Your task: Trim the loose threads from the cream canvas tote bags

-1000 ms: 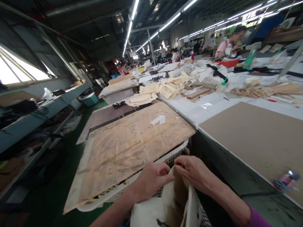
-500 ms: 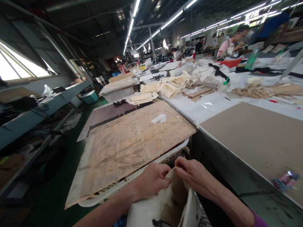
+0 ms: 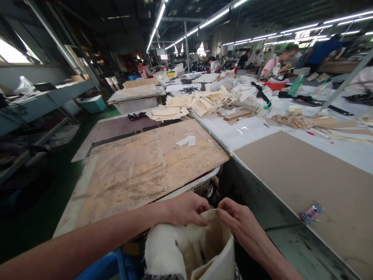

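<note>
A cream fabric bag (image 3: pixel 208 245) hangs open-mouthed low in the middle of the head view, its lower part cut off by the frame. My left hand (image 3: pixel 189 208) pinches the far rim of the fabric from the left, fingers curled. On the same rim, a short way to the right, my right hand (image 3: pixel 234 216) grips the edge between thumb and fingers. Inside the bag a small dark slit or mark shows. The fabric's left side bulges out, with a frayed lower edge.
A worn wooden board (image 3: pixel 145 167) lies over a white plastic basket (image 3: pixel 201 182) ahead. To the right, a long table holds a brown sheet (image 3: pixel 305 175), a small pink-blue item (image 3: pixel 311 213) and heaped cream fabric pieces (image 3: pixel 204 103). A blue stool (image 3: pixel 107 266) is low left. Several people work farther back.
The view has turned slightly right. Both hands stay on the bag's rim, and its opening now faces the camera differently; a dark cord at its front no longer shows.
</note>
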